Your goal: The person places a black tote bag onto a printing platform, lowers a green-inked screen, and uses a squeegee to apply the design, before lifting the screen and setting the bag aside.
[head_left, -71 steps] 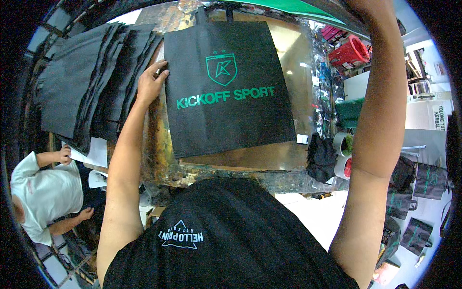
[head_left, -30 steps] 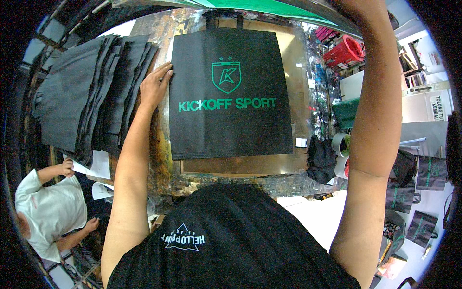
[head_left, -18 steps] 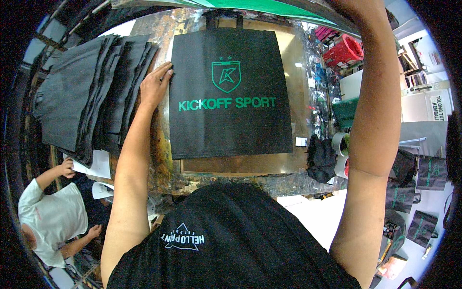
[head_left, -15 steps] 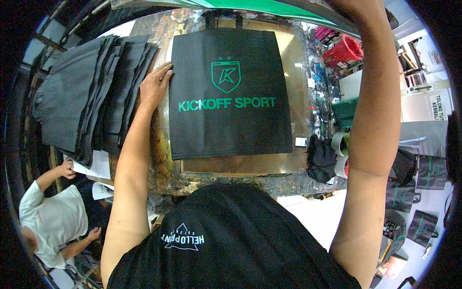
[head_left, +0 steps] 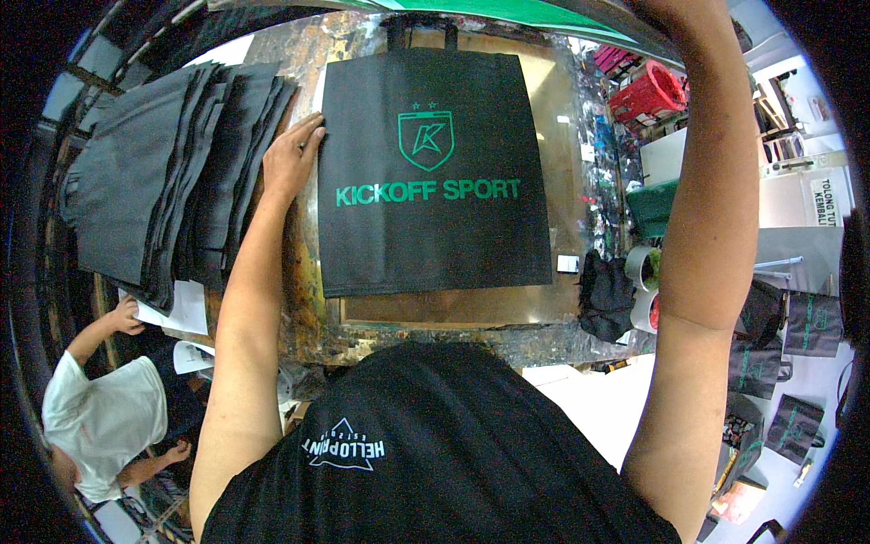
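Observation:
A black tote bag (head_left: 435, 245) with a green shield emblem and green lettering lies flat on a board, its handles toward the far side. My left hand (head_left: 294, 154) rests at the bag's left edge, fingers stretched toward it and thumb apart, fingertips at the edge. My right arm reaches far forward on the right. Only part of my right hand (head_left: 675, 14) shows at the top rim, by the end of a raised green-and-grey frame (head_left: 517, 13); its fingers are out of sight.
A stack of black bags (head_left: 136, 172) lies left on the paint-stained table (head_left: 304, 304). A co-worker (head_left: 113, 408) is at lower left. A red container (head_left: 648, 91), a green box (head_left: 650, 210) and a dark cloth (head_left: 605, 295) line the right; printed bags (head_left: 797, 426) lie lower right.
Very little differs. My left hand stays at the bag's edge, and my right arm has shifted slightly. The co-worker at lower left has moved a little.

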Demonstrator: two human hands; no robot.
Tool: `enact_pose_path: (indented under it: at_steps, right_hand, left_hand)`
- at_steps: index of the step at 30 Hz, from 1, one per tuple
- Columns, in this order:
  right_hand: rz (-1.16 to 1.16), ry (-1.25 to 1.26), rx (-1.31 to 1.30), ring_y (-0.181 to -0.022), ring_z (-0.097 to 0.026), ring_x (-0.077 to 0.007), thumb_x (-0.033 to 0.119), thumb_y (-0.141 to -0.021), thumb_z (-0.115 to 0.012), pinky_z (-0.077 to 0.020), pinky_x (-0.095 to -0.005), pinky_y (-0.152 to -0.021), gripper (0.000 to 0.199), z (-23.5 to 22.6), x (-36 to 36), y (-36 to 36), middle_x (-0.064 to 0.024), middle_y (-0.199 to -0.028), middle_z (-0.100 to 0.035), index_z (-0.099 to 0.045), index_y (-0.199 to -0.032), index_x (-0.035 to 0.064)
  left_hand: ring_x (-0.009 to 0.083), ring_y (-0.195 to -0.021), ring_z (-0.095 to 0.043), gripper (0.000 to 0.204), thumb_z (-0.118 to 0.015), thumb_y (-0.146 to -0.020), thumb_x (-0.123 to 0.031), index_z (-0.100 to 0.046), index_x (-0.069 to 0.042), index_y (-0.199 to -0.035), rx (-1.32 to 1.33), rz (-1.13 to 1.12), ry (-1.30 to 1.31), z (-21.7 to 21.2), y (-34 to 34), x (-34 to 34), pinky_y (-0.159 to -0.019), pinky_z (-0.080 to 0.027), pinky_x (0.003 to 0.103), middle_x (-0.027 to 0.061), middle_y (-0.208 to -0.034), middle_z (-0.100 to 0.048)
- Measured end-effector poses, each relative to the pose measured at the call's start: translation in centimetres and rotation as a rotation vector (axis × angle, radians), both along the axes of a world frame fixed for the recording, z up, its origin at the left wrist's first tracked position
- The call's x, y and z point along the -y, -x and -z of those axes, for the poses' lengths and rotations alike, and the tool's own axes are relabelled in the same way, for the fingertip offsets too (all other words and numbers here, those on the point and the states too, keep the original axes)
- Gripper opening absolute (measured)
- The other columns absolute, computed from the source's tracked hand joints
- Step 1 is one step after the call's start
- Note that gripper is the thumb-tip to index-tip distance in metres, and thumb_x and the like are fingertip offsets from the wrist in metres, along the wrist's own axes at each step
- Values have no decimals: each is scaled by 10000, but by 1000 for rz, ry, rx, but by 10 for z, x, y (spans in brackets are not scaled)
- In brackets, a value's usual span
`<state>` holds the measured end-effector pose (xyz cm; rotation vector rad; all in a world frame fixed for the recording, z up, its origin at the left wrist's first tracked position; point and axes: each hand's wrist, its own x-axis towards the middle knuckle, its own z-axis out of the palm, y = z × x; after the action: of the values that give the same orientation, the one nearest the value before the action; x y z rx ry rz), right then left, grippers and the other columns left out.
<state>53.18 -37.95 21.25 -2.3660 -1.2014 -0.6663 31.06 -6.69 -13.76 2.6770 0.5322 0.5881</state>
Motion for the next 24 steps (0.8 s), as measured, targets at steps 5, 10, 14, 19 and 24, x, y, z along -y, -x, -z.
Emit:
enact_pose_path:
  at_steps: [5, 10, 14, 19, 24]
  right_hand:
    - [-23, 8, 48, -696, -554, -152, 705, -1052, -370, -499, -327, -654, 721, 0, 0, -4, -40, -753, -597, -675, -867, 78]
    - [0, 32, 127, -718, -577, -183, 711, -1049, -360, -510, -371, -710, 745, 0, 1, -6, -56, -763, -624, -694, -878, 67]
    - [-27, 5, 203, -739, -605, -203, 709, -1047, -367, -515, -397, -747, 755, 1, 6, 28, -79, -752, -641, -704, -862, 59]
    - [179, 32, -56, -730, -631, -217, 704, -1044, -384, -521, -405, -738, 769, -16, -15, 42, -110, -765, -670, -718, -857, 37]
    - [-48, -32, 122, -720, -641, -228, 698, -1043, -398, -524, -415, -731, 778, -1, 7, 43, -125, -781, -685, -732, -892, 12]
  left_hand:
    - [256, -1252, -667, 377, -592, -1054, -399, -726, -176, -1328, -9, -3, -22, 4, -1, -3, -1032, -525, 376, -3, -1410, -683]
    - [256, -1248, -670, 373, -594, -1055, -395, -727, -177, -1327, 6, 3, -49, 10, -4, -7, -1029, -526, 372, -6, -1408, -684]
    - [255, -1247, -671, 368, -592, -1057, -388, -728, -175, -1324, -3, -8, -19, 8, 0, -6, -1025, -527, 364, -9, -1405, -686]
    - [256, -1243, -673, 368, -589, -1059, -383, -727, -170, -1326, -14, -29, 5, 1, 2, 0, -1019, -527, 364, -4, -1407, -684]
    - [254, -1228, -681, 365, -596, -1057, -381, -730, -167, -1320, 6, -7, -23, 1, 0, 0, -1000, -537, 361, 1, -1404, -686]
